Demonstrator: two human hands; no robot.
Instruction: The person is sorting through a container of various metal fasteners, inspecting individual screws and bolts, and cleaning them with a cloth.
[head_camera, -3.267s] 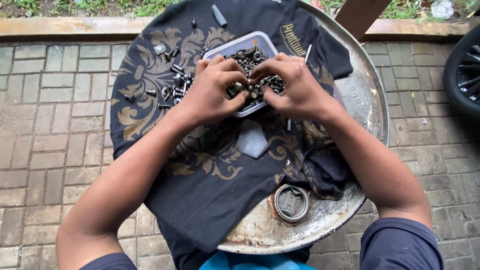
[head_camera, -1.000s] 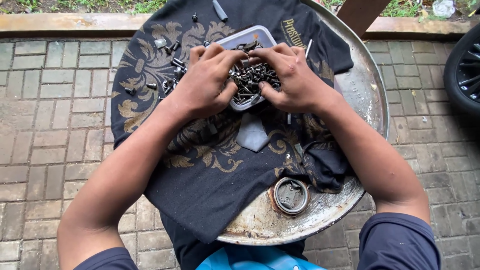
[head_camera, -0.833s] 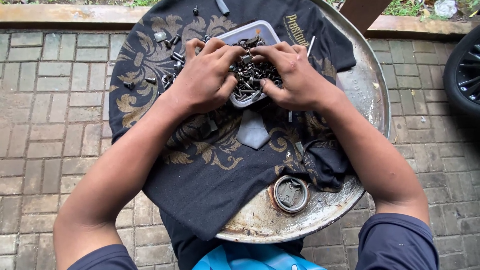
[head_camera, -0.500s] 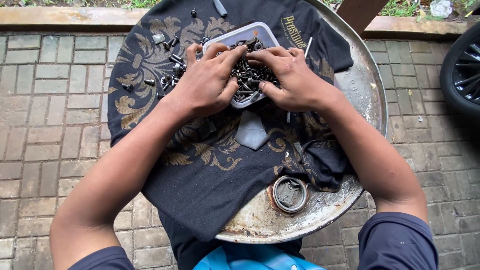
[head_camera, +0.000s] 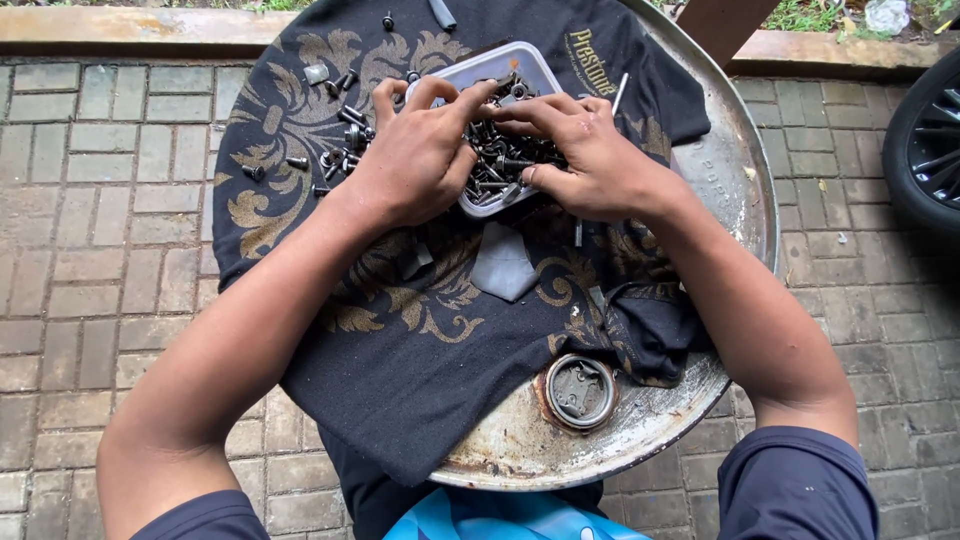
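White rectangular plastic tub (head_camera: 476, 70) sits on a black gold-patterned shirt (head_camera: 400, 330) spread over a round rusty metal tray (head_camera: 735, 190), full of dark bolts and screws (head_camera: 505, 160). Left hand (head_camera: 415, 160) and right hand (head_camera: 590, 155) dig in the tub, fingers curled into the pile; any pinched piece can't be made out. Loose bolts (head_camera: 340, 150) lie left of tub. Round rusty can lid (head_camera: 578, 390) near tray's front edge.

Black shirt (head_camera: 420, 370) on round metal tray (head_camera: 730, 180)
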